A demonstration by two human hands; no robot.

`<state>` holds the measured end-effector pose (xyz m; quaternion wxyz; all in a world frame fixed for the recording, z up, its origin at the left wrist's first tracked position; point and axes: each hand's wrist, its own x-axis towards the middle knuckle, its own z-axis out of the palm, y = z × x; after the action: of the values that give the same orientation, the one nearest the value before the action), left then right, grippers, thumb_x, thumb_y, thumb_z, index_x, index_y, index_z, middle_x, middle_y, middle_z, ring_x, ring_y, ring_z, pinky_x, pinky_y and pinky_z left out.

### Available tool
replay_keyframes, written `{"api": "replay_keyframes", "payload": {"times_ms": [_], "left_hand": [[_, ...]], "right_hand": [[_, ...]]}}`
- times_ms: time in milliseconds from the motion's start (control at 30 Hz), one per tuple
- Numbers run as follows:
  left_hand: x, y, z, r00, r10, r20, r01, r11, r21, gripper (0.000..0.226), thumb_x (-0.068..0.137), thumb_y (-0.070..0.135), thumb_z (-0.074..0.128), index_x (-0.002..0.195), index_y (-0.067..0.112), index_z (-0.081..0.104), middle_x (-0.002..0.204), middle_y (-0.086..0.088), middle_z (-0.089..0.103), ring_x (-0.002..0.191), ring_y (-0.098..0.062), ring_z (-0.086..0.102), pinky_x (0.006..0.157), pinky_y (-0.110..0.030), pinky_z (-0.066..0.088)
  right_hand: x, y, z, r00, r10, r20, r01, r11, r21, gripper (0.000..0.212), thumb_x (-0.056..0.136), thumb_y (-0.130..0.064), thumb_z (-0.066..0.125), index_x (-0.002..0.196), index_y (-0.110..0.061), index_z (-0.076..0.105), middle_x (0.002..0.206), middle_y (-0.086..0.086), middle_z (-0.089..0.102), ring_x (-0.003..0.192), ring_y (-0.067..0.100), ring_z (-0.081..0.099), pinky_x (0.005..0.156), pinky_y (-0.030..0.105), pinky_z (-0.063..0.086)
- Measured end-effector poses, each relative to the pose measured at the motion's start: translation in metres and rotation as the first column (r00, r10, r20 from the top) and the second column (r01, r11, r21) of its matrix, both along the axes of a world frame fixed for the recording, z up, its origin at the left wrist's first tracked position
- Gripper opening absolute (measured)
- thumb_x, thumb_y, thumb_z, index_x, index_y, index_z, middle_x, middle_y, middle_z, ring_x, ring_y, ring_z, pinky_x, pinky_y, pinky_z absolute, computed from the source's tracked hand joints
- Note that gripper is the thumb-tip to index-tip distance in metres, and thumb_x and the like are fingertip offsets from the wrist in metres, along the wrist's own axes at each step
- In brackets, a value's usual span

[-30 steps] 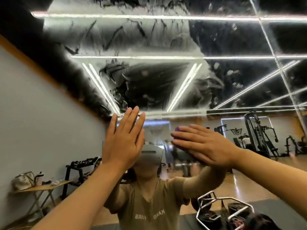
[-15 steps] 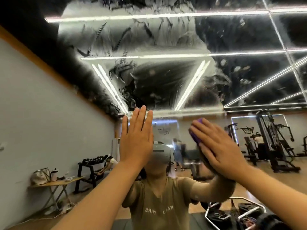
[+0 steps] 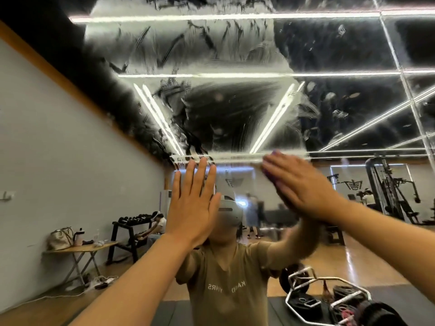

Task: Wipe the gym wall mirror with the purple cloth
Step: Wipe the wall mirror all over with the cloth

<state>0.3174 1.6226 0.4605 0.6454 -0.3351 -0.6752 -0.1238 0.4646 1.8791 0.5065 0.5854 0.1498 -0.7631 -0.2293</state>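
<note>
I am pressing the purple cloth (image 3: 270,171) flat against the gym wall mirror (image 3: 235,118) with my right hand (image 3: 303,187), fingers straight and laid over it, so only slivers of purple are peeking out past my fingertips and along the lower edge of the hand. The hand is showing blurred, sitting at the lower edge of a wide band of white, streaky smears on the glass. My left hand (image 3: 191,205) is lying open beside it, palm flat on the mirror, fingers together and pointing up, holding nothing. Between my two arms the glass is giving back my own reflection in a tan T-shirt (image 3: 226,288). To the left a grey wall (image 3: 70,161) is meeting the mirror, with a small folding table (image 3: 80,249) standing against it and a bag (image 3: 60,237) resting on top. A dumbbell rack (image 3: 131,222) is standing just past the table. At the lower right, a hex bar (image 3: 329,300) is lying on a dark mat.
</note>
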Motion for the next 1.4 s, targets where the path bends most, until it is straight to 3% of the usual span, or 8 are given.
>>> {"api": "replay_keyframes", "payload": {"times_ms": [133, 267, 567, 867, 967, 1100, 1233, 1400], "left_hand": [[0.002, -0.001, 0.0, 1.0, 0.008, -0.015, -0.008, 1.0, 0.002, 0.064, 0.107, 0.049, 0.005, 0.162, 0.016, 0.006, 0.17, -0.007, -0.001, 0.156, -0.027, 0.0, 0.123, -0.044, -0.002], [0.003, 0.003, -0.001, 1.0, 0.002, -0.016, -0.002, 1.0, 0.015, 0.064, 0.107, 0.047, 0.004, 0.162, 0.014, 0.006, 0.17, -0.008, 0.0, 0.156, -0.027, -0.002, 0.123, -0.044, -0.002], [0.008, -0.006, 0.002, 0.997, -0.038, 0.069, 0.043, 0.995, -0.086, 0.069, 0.103, 0.049, 0.014, 0.16, 0.019, -0.01, 0.167, -0.006, -0.016, 0.153, -0.019, -0.019, 0.121, -0.036, -0.018], [-0.008, -0.047, -0.031, 0.998, -0.05, 0.027, 0.052, 0.994, -0.093, 0.068, 0.104, 0.051, 0.027, 0.162, 0.019, 0.011, 0.17, -0.002, -0.002, 0.156, -0.017, -0.006, 0.124, -0.039, 0.0], [-0.014, -0.05, -0.036, 1.0, -0.026, -0.008, 0.025, 0.996, -0.09, 0.067, 0.105, 0.051, 0.026, 0.162, 0.017, 0.015, 0.17, -0.004, 0.002, 0.156, -0.019, 0.0, 0.124, -0.044, 0.006], [-0.016, -0.048, -0.036, 0.999, -0.009, -0.033, 0.006, 0.997, -0.083, 0.066, 0.106, 0.052, 0.022, 0.162, 0.017, 0.017, 0.17, -0.004, 0.005, 0.156, -0.021, 0.003, 0.124, -0.045, 0.008], [-0.017, -0.049, -0.036, 0.999, -0.023, -0.029, 0.021, 0.995, -0.093, 0.067, 0.106, 0.052, 0.019, 0.162, 0.015, 0.015, 0.17, -0.005, 0.004, 0.156, -0.022, 0.003, 0.125, -0.044, 0.006], [-0.018, -0.057, -0.037, 0.993, -0.114, -0.018, 0.112, 0.989, -0.098, 0.072, 0.104, 0.049, 0.03, 0.162, 0.011, 0.009, 0.17, -0.005, 0.004, 0.156, -0.017, 0.0, 0.126, -0.036, 0.002]], "right_hand": [[-0.009, -0.002, 0.054, 0.989, -0.009, -0.146, -0.024, 0.975, -0.22, 0.054, 0.105, -0.038, 0.026, 0.156, -0.02, 0.03, 0.162, 0.003, 0.032, 0.153, 0.021, 0.021, 0.125, 0.044, 0.016], [-0.016, -0.017, 0.013, 0.967, 0.046, -0.249, -0.125, 0.942, -0.313, 0.053, 0.104, -0.035, 0.031, 0.155, -0.018, 0.031, 0.162, 0.002, 0.03, 0.153, 0.013, 0.015, 0.125, 0.025, 0.0], [0.008, 0.0, -0.201, 0.988, -0.117, 0.096, 0.109, 0.99, 0.084, 0.054, 0.107, -0.034, 0.031, 0.16, -0.024, 0.027, 0.165, -0.004, 0.028, 0.153, 0.023, 0.024, 0.122, 0.042, 0.02], [-0.001, -0.009, -0.089, 0.964, -0.125, 0.236, -0.004, 0.876, 0.482, 0.048, 0.109, -0.034, 0.025, 0.157, -0.027, 0.03, 0.164, -0.004, 0.029, 0.153, 0.017, 0.024, 0.125, 0.041, 0.015], [-0.015, -0.032, -0.006, 0.979, -0.031, 0.203, -0.046, 0.93, 0.364, 0.048, 0.106, -0.032, 0.032, 0.153, -0.022, 0.037, 0.161, 0.0, 0.035, 0.152, 0.02, 0.026, 0.125, 0.04, 0.015], [-0.029, -0.064, 0.066, 0.999, 0.036, -0.019, -0.036, 0.999, -0.009, 0.054, 0.104, -0.036, 0.028, 0.154, -0.019, 0.039, 0.161, 0.003, 0.035, 0.152, 0.023, 0.024, 0.124, 0.044, 0.016], [-0.042, -0.075, 0.053, 0.989, 0.044, -0.139, -0.062, 0.99, -0.129, 0.055, 0.103, -0.036, 0.029, 0.154, -0.019, 0.04, 0.161, 0.003, 0.036, 0.152, 0.023, 0.024, 0.123, 0.035, 0.009], [-0.043, -0.085, -0.027, 0.999, 0.042, 0.01, -0.043, 0.99, 0.133, 0.052, 0.103, -0.033, 0.038, 0.153, -0.019, 0.043, 0.161, 0.003, 0.036, 0.152, 0.025, 0.025, 0.125, 0.039, 0.012]]}}
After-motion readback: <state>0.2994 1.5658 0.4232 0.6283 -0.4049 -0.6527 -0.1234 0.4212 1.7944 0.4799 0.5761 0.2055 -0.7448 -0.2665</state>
